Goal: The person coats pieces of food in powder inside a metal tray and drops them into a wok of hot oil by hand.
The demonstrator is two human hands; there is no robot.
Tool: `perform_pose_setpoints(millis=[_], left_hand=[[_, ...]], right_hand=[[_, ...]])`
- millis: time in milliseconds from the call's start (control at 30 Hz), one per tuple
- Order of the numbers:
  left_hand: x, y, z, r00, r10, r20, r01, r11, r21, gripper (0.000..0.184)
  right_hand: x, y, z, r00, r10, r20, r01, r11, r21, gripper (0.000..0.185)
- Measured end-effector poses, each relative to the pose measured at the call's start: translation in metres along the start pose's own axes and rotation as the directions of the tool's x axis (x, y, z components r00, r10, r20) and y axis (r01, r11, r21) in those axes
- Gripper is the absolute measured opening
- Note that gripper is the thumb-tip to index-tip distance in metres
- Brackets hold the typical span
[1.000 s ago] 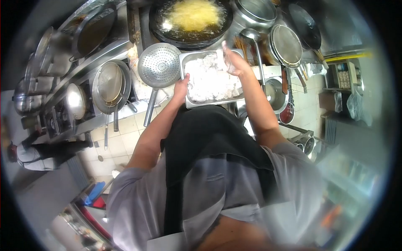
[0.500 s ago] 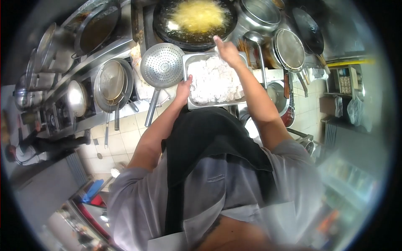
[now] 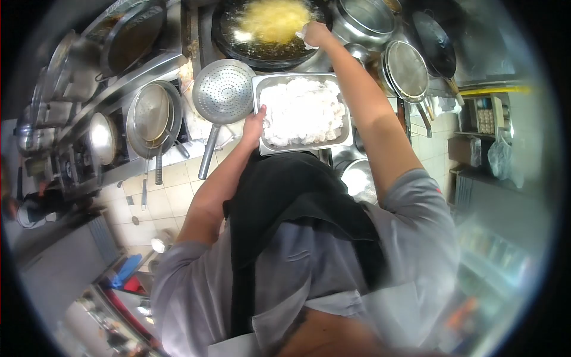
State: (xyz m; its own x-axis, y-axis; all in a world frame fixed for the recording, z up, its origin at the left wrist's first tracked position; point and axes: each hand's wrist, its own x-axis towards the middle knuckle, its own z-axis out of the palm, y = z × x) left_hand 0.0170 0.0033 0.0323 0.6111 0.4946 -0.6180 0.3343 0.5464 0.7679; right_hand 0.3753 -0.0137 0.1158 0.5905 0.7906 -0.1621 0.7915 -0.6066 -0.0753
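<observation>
**A hand over the hot wok, a steel pan of white-coated pieces held below**

Seen from the room: the right hand (image 3: 316, 35) reaches to the right-hand rim of the wok (image 3: 221, 37), arm extended across the right end of the steel pan (image 3: 304, 147). Its grip is closed, fingers drawn together on a white-coated piece (image 3: 305, 37) that shows at the fingertips. In the wok, yellow food (image 3: 273, 21) lies in dark, bubbling oil, paler toward its left side.

The steel pan, rectangular and heaped with white-coated pieces (image 3: 303, 113), lies between the wok and the black apron (image 3: 297, 190). The left hand (image 3: 254, 127) grasps its left side, thumb over the rim; the fingers beneath are hidden. What bears the pan's underside cannot be told.

Surroundings: a perforated skimmer (image 3: 223, 89) lies just left of the steel pan, handle pointing toward the wearer. Farther left are a mesh strainer (image 3: 151, 113), set over a larger round vessel, and a domed metal piece (image 3: 103, 138). Right of the wok stands a deep metal pot (image 3: 366, 18), with a round strainer (image 3: 406, 68) nearer the wearer. At the far left, another person (image 3: 40, 208) appears, blurred.
</observation>
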Motion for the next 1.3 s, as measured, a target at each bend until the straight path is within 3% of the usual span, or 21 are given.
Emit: perform_pose_setpoints(millis=[67, 200, 267, 300, 333, 367, 467, 500, 567, 600, 633, 700, 767, 833, 933, 1000, 1133, 1267, 1300], left_hand=[[-0.002, 0.001, -0.001, 0.998, 0.049, 0.047, -0.050, 0.999, 0.018, 0.070], [-0.003, 0.002, 0.000, 0.998, 0.052, 0.028, -0.053, 0.998, 0.027, 0.072], [-0.002, 0.004, 0.001, 1.000, -0.020, -0.005, 0.020, 1.000, 0.005, 0.052], [0.001, 0.001, 0.001, 1.000, -0.022, -0.002, 0.022, 1.000, 0.005, 0.052], [0.005, -0.003, 0.000, 0.999, -0.031, 0.009, 0.031, 0.999, -0.021, 0.052], [0.008, -0.007, -0.002, 0.999, -0.038, 0.019, 0.039, 0.998, -0.047, 0.053], [0.004, -0.003, -0.001, 1.000, 0.010, 0.002, -0.010, 1.000, 0.022, 0.053], [0.009, -0.010, -0.003, 1.000, 0.003, 0.006, -0.004, 1.000, 0.024, 0.053], [0.029, -0.027, -0.010, 1.000, 0.021, 0.013, -0.021, 1.000, 0.016, 0.054], [0.030, -0.027, -0.012, 0.999, -0.003, 0.050, 0.002, 1.000, 0.009, 0.054], [0.025, -0.022, -0.009, 0.998, -0.011, 0.056, 0.011, 1.000, 0.011, 0.054], [0.015, -0.013, -0.005, 0.999, -0.016, 0.036, 0.017, 1.000, -0.008, 0.054], [0.024, -0.021, -0.009, 0.999, -0.020, 0.035, 0.018, 0.999, 0.039, 0.054], [0.031, -0.028, -0.011, 0.999, 0.017, 0.032, -0.017, 1.000, -0.001, 0.055], [0.028, -0.026, -0.010, 0.999, 0.012, 0.033, -0.012, 1.000, -0.007, 0.057], [0.024, -0.024, -0.009, 0.999, -0.003, 0.045, 0.005, 1.000, -0.025, 0.058], [0.025, -0.025, -0.008, 0.998, 0.007, 0.062, -0.001, 0.996, -0.090, 0.059], [0.034, -0.030, -0.012, 0.999, 0.041, 0.036, -0.042, 0.998, 0.037, 0.059], [0.034, -0.029, -0.012, 0.999, 0.044, 0.033, -0.045, 0.998, 0.045, 0.060]], right_hand=[[0.010, 0.004, 0.007, 0.998, -0.052, 0.019, 0.052, 0.998, -0.028, 0.027], [0.017, 0.004, 0.008, 0.993, -0.089, 0.081, 0.100, 0.986, -0.132, 0.027], [0.025, 0.012, 0.017, 0.993, -0.073, 0.097, 0.087, 0.985, -0.147, 0.028], [0.028, 0.015, 0.023, 0.983, 0.136, -0.125, -0.135, 0.991, 0.021, 0.024], [0.029, 0.020, 0.028, 0.881, 0.368, -0.299, -0.308, 0.924, 0.228, 0.020], [0.029, 0.029, 0.031, 0.880, 0.371, -0.297, -0.312, 0.922, 0.228, 0.020], [0.013, 0.036, 0.004, 0.788, 0.280, -0.548, -0.154, 0.952, 0.266, 0.021], [0.002, 0.040, -0.009, 0.790, 0.271, -0.550, -0.163, 0.958, 0.237, 0.018], [-0.055, 0.027, -0.048, 0.729, 0.300, -0.615, 0.008, 0.895, 0.446, 0.016], [-0.053, 0.048, -0.046, 0.889, 0.119, -0.442, -0.107, 0.993, 0.053, 0.016], [-0.075, 0.048, -0.053, 0.891, 0.126, -0.436, -0.115, 0.992, 0.051, 0.016], [-0.131, 0.040, -0.062, 0.996, -0.043, -0.082, 0.061, 0.970, 0.234, 0.018], [-0.161, 0.041, -0.028, 0.996, -0.016, 0.086, -0.013, 0.945, 0.326, 0.019], [-0.182, 0.038, 0.015, 0.964, 0.038, 0.265, -0.105, 0.964, 0.244, 0.023], [-0.219, 0.017, 0.069, 0.992, -0.011, 0.126, -0.006, 0.990, 0.138, 0.034], [-0.227, -0.001, 0.085, 0.912, 0.411, -0.019, -0.391, 0.882, 0.264, 0.041], [-0.226, -0.026, 0.092, 0.802, 0.594, -0.067, -0.497, 0.725, 0.477, 0.035], [-0.224, -0.022, 0.093, 0.854, 0.498, -0.153, -0.387, 0.803, 0.452, 0.028], [-0.223, -0.010, 0.103, 0.878, 0.448, -0.171, -0.291, 0.782, 0.551, 0.026]])
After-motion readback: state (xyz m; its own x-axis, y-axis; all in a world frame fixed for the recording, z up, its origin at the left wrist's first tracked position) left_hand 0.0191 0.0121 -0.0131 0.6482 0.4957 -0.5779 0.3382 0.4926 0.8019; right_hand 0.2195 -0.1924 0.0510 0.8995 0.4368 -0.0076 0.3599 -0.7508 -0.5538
